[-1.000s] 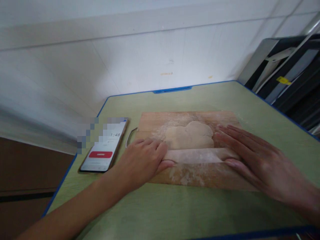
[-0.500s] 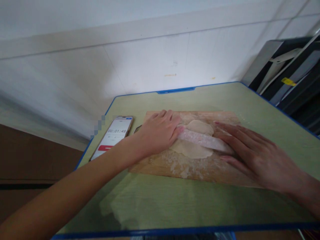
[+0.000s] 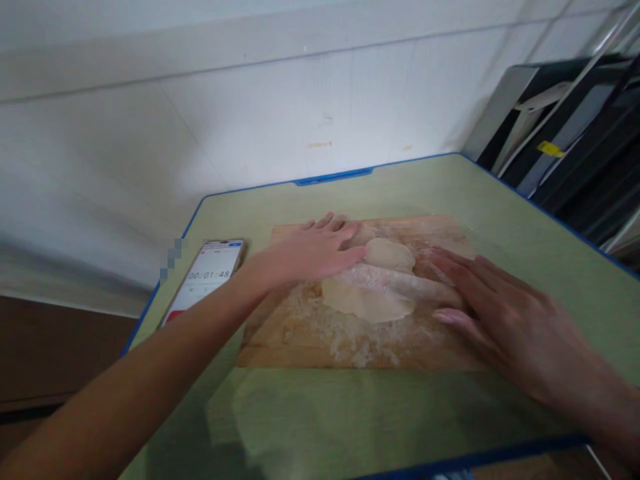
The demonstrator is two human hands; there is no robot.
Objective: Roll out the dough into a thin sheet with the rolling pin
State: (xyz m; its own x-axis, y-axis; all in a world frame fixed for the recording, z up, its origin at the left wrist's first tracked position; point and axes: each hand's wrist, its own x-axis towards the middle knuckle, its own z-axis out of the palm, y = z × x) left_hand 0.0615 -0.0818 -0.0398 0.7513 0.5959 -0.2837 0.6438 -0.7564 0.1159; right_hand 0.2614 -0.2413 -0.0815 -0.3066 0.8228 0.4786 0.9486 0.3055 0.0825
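Observation:
A flour-dusted rolling pin [image 3: 400,283] lies across a flat, pale sheet of dough [image 3: 365,304], part of which bulges out beyond the pin. My left hand [image 3: 320,250] rests over the pin's left end, fingers spread and thumb stretched out along it. Over the right end, my right hand [image 3: 500,307] lies with its fingers straight and its thumb apart; the pin's tip goes in under the palm. Both ends of the pin are hidden by my hands. Beneath everything is a wooden board [image 3: 285,340] strewn with loose flour.
The board lies on a green folding table [image 3: 320,407] with a blue rim. A phone [image 3: 210,267] showing a timer lies at the left, partly behind my left forearm. A white wall [image 3: 260,120] stands behind the table, and dark, flat items [image 3: 565,140] lean at the right.
The view has shifted, so everything sits slightly further left. My left hand has flattened, with fingers and thumb spread wider over the pin. My right hand stays at the pin's right end.

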